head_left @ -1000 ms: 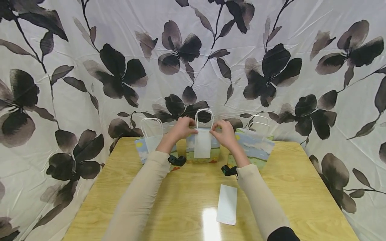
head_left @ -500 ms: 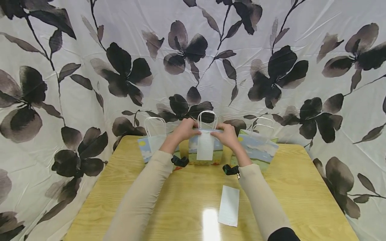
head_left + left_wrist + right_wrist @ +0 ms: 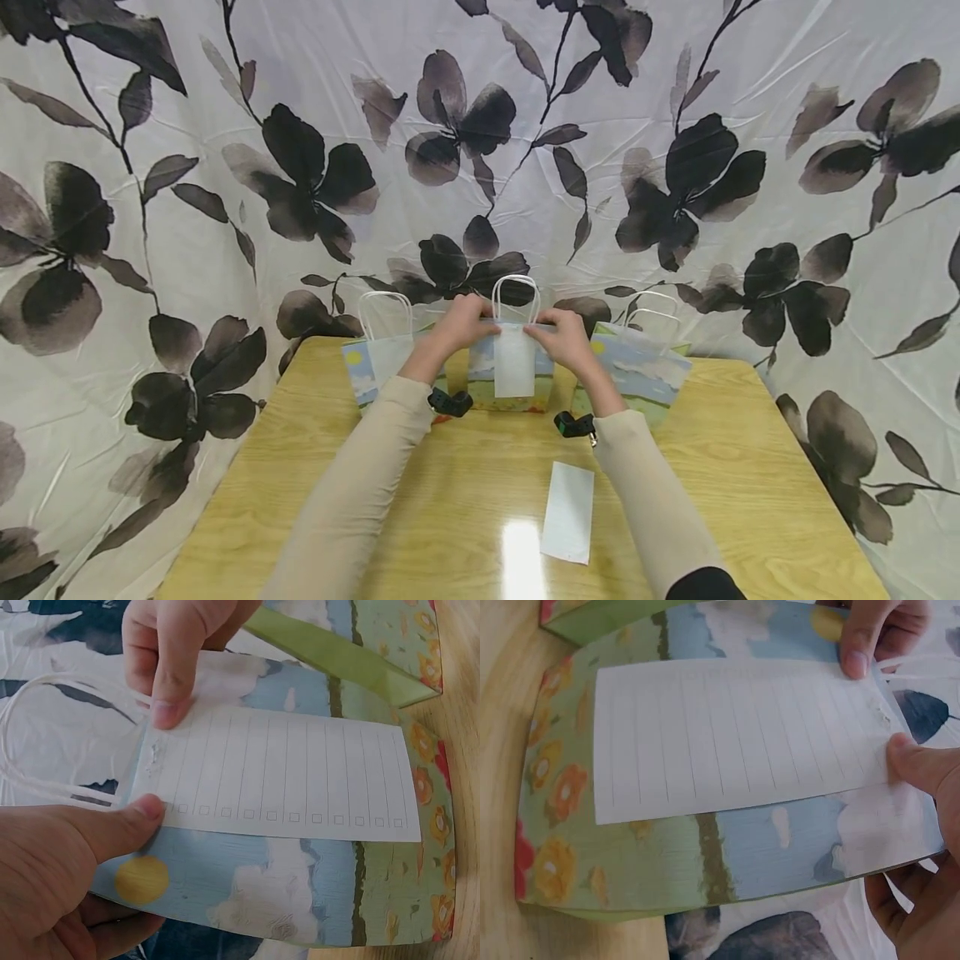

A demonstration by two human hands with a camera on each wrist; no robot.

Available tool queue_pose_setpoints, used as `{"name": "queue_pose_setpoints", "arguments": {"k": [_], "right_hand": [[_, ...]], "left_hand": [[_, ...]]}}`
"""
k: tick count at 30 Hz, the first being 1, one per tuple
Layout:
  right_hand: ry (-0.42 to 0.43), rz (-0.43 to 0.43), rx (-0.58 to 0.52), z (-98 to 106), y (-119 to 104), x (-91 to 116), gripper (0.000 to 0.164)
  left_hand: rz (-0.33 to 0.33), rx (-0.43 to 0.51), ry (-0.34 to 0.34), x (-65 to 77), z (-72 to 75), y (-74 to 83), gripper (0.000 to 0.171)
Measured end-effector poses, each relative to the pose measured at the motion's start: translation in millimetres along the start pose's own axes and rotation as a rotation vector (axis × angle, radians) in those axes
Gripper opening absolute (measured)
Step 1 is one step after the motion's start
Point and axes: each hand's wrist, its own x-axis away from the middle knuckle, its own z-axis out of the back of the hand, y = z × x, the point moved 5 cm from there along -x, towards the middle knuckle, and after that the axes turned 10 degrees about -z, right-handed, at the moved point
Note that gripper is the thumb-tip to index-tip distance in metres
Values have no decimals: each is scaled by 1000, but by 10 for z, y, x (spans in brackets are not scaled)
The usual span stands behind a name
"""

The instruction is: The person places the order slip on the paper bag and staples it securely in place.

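Observation:
In the head view a paper gift bag [image 3: 483, 385] with a sky and flower print stands in the middle, white twisted handles up. A lined checklist sheet [image 3: 300, 776] with small boxes lies flat against its front, near the top edge. My left hand [image 3: 459, 323] pinches the sheet's upper left corner with the bag rim, thumb in front and fingers behind. At the upper right corner my right hand [image 3: 564, 335] does the same, its thumb [image 3: 911, 754] on the paper. The left wrist view shows both thumbs pressing close to the handle ends.
Similar gift bags stand on either side, a left bag [image 3: 358, 371] partly behind my arm and a right bag [image 3: 637, 367]. Another white sheet [image 3: 567, 512] lies on the wooden table [image 3: 735, 483] in front. A floral curtain [image 3: 570, 192] hangs behind.
My fingers have moved from the sheet's corners to grip it together with the bag rim, thumbs in front. The sheet has shifted slightly right on the bag; the head view has shifted a little.

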Motion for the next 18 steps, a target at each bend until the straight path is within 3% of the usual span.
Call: {"name": "queue_pose_setpoints", "arguments": {"k": [18], "right_hand": [[-5, 12, -21, -5, -11, 10, 16]], "left_hand": [[5, 27, 0, -15, 19, -34, 22]]}}
